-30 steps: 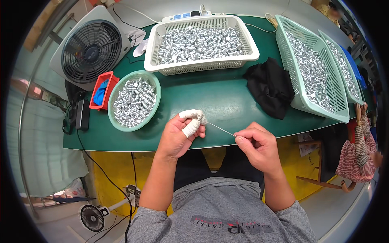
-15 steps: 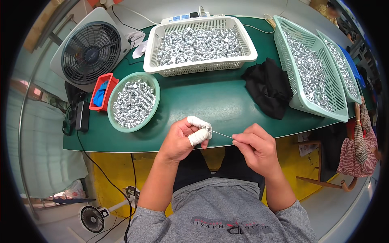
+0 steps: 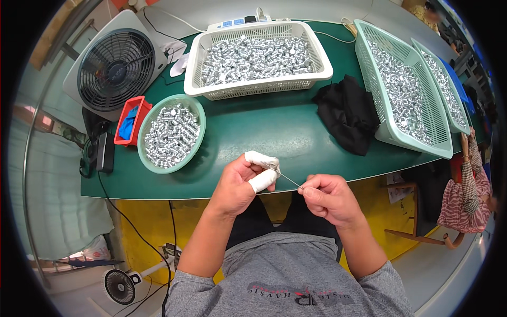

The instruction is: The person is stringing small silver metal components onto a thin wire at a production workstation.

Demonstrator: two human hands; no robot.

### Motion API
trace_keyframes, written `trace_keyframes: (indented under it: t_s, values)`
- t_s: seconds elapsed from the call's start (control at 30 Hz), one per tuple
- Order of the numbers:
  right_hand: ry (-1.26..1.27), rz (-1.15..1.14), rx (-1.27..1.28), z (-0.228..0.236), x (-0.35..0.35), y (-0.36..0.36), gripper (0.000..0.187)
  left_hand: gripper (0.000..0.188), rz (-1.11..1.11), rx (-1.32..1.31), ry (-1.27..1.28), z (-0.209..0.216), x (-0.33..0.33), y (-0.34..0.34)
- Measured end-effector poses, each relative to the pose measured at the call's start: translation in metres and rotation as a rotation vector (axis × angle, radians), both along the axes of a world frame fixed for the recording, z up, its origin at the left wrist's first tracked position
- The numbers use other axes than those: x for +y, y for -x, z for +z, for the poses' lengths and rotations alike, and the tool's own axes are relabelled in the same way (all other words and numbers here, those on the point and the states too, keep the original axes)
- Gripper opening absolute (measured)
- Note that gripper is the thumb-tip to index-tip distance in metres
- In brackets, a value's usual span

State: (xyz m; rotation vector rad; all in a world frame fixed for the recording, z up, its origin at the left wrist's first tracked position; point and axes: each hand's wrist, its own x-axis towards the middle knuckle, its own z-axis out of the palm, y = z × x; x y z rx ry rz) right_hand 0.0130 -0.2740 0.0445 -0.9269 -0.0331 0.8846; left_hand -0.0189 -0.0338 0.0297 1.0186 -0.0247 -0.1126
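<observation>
My left hand (image 3: 238,182) is closed at the table's near edge, its thumb and forefinger wrapped in white coverings and pinched together. Whatever sits between those fingertips is mostly hidden and too small to name. From the pinch a thin metal rod (image 3: 289,180) slants down to the right. My right hand (image 3: 331,199) grips the rod's other end between thumb and fingers. To the left of my hands, a round pale green basket (image 3: 203,122) holds many small silver metal parts (image 3: 171,136).
A white basket (image 3: 259,93) of similar parts stands at the back. Long green baskets (image 3: 393,134) line the right, beside a black cloth (image 3: 348,116). At left are a red bin (image 3: 123,140) and a box fan (image 3: 116,68). Another person's arm (image 3: 467,158) reaches in at far right.
My right hand has rolled over and dropped slightly, so the rod slants more steeply. My left hand keeps its pinch in nearly the same place.
</observation>
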Motion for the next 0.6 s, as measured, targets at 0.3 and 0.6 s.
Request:
trace_keyframes:
  t_s: [0.3,0.6]
  values:
    - [0.341,-0.317,-0.745,-0.006,0.009,0.014,0.003,0.021,0.164,-0.032,0.266,-0.008,0.013,-0.003]
    - [0.426,-0.315,-0.832,0.002,0.026,0.017,0.003,0.026,0.129,0.075,0.396,-0.017,0.006,0.000]
